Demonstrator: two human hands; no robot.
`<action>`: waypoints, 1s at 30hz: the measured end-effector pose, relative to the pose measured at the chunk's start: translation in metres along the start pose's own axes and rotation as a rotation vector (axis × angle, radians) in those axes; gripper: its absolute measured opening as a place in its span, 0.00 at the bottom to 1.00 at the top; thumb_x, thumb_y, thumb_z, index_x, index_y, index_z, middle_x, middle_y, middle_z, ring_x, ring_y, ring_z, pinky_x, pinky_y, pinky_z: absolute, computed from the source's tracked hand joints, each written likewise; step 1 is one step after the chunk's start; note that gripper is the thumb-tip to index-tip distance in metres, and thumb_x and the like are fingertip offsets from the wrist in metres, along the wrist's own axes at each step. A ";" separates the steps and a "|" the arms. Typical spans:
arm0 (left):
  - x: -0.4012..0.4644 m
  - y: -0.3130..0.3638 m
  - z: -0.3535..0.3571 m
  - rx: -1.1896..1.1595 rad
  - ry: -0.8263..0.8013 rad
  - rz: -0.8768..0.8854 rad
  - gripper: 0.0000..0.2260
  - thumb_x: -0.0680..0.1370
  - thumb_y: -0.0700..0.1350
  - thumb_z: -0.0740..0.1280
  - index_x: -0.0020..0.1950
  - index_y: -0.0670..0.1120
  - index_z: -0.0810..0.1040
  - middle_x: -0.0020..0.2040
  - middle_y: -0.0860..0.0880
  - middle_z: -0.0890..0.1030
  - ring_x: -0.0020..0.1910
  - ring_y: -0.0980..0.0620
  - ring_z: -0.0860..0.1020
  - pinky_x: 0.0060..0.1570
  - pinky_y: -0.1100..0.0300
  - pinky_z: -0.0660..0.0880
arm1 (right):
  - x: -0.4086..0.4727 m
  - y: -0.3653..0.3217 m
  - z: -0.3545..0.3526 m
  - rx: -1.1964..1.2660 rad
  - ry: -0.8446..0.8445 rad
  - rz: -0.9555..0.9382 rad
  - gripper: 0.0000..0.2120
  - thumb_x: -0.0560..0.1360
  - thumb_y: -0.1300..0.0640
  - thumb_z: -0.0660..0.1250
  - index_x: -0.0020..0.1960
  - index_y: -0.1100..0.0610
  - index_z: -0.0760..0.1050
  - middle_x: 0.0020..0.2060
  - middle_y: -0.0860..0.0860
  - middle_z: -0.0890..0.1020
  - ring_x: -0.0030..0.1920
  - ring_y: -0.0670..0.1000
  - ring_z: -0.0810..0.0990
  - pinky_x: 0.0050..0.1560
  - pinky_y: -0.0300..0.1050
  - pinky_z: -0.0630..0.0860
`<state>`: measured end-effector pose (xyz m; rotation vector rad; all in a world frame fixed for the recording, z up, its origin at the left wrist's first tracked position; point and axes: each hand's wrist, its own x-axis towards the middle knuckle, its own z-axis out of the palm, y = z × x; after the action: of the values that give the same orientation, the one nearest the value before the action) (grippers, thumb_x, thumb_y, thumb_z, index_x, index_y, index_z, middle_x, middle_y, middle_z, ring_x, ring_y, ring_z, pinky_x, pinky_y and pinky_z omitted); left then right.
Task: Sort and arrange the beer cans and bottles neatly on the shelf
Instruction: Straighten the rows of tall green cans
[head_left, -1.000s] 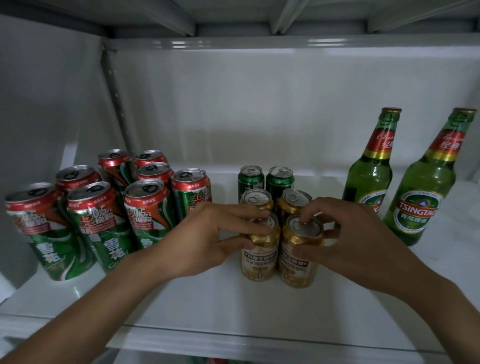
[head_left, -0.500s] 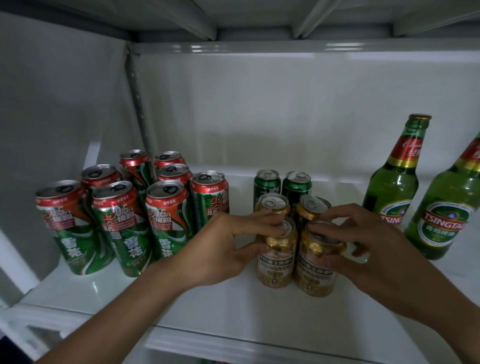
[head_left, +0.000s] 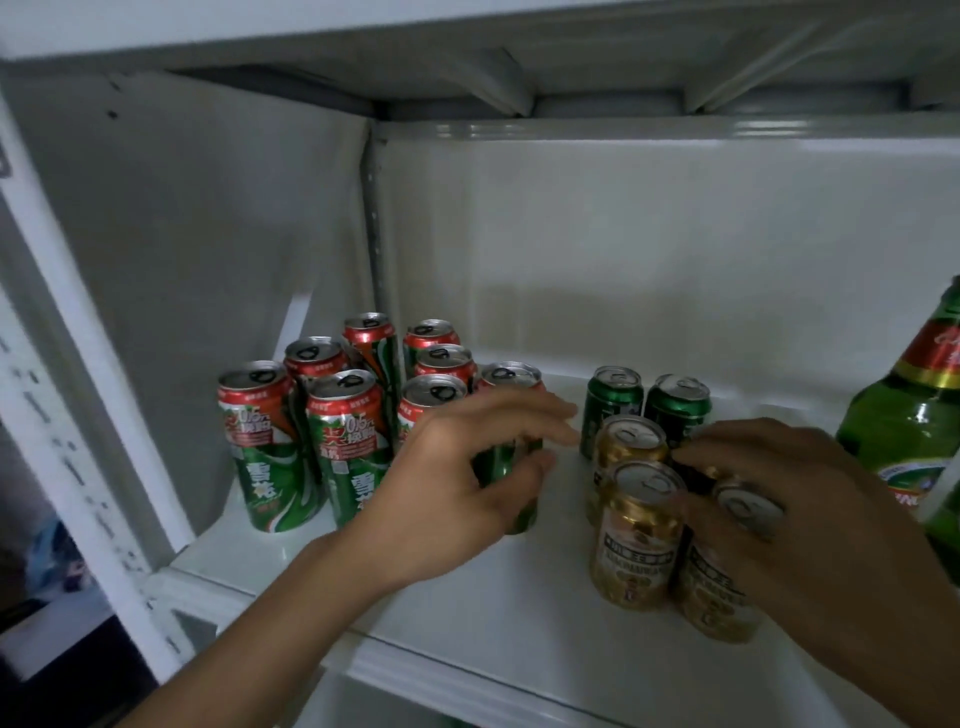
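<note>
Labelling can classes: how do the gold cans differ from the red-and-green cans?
Height: the red-and-green cans are tall; the gold cans are short and stubby.
Place: the red-and-green cans cluster at the shelf's left; the gold cans stand mid-right, in front of two dark green cans.
Contact: the right hand rests on a gold can; the left hand is open in front of a red-and-green can.
Shared: upright, silver tops.

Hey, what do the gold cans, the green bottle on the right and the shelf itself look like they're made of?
The gold cans look like thin aluminium: silvery pull-tab lids, glossy printed gold sides. The green bottle seems to be glass, translucent green with glints, with a paper or foil label. The shelf looks like painted or enamelled sheet metal, white and glossy with soft reflections, though coated board can't be ruled out.
</note>
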<state>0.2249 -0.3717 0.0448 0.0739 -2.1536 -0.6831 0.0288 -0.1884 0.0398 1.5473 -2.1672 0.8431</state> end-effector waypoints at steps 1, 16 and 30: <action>-0.002 -0.001 -0.011 -0.001 0.040 0.003 0.11 0.77 0.30 0.71 0.55 0.41 0.86 0.60 0.49 0.84 0.64 0.53 0.80 0.64 0.56 0.77 | 0.003 -0.006 0.003 0.023 0.024 -0.008 0.13 0.70 0.50 0.78 0.54 0.45 0.84 0.52 0.41 0.83 0.51 0.50 0.79 0.51 0.52 0.78; -0.032 -0.072 -0.173 0.239 0.123 -0.283 0.15 0.77 0.38 0.72 0.58 0.57 0.80 0.59 0.55 0.76 0.59 0.64 0.76 0.57 0.70 0.74 | 0.043 -0.157 0.059 0.236 0.015 -0.057 0.11 0.73 0.47 0.70 0.53 0.45 0.85 0.53 0.36 0.82 0.58 0.44 0.79 0.60 0.49 0.76; -0.044 -0.092 -0.187 0.247 -0.101 -0.496 0.22 0.78 0.43 0.73 0.71 0.53 0.75 0.56 0.54 0.79 0.54 0.54 0.78 0.53 0.65 0.71 | 0.109 -0.233 0.087 -0.124 -0.322 -0.124 0.37 0.78 0.38 0.66 0.82 0.45 0.54 0.78 0.49 0.67 0.76 0.53 0.63 0.74 0.55 0.62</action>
<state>0.3769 -0.5205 0.0589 0.7388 -2.3279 -0.7004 0.2146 -0.3766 0.0993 1.8340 -2.2573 0.4344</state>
